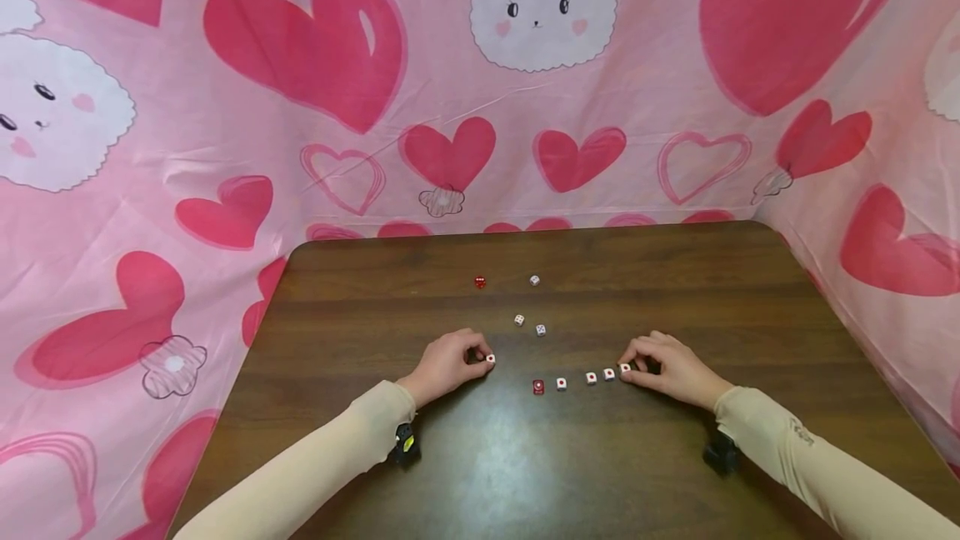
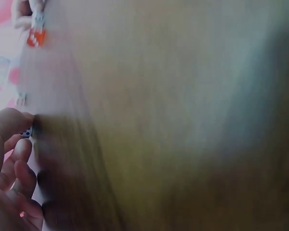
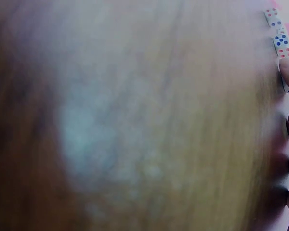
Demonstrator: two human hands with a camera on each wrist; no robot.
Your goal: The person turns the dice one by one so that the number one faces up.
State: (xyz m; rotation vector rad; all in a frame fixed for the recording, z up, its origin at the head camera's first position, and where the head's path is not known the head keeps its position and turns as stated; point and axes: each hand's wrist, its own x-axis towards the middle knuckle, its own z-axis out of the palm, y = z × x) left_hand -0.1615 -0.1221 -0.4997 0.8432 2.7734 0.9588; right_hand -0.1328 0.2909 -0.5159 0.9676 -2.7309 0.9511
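Between thumb and forefinger, my left hand (image 1: 452,363) pinches a white die (image 1: 491,359) with a red dot on top; in the left wrist view the fingers partly cover that die (image 2: 26,132). My right hand (image 1: 671,369) pinches another white die (image 1: 625,368) at the right end of a row. Leftward along that row lie white dice (image 1: 608,374), (image 1: 591,378), a white die (image 1: 562,384) set apart by a gap, and a red die (image 1: 538,387). The right wrist view shows the row's dice (image 3: 282,40) beside my right fingertips.
Farther back on the brown wooden table (image 1: 360,298) lie a red die (image 1: 480,282), a white die (image 1: 535,280) and two more white dice, one left (image 1: 519,320) and one right (image 1: 541,330). A pink heart-print cloth (image 1: 465,90) hangs behind and beside the table.
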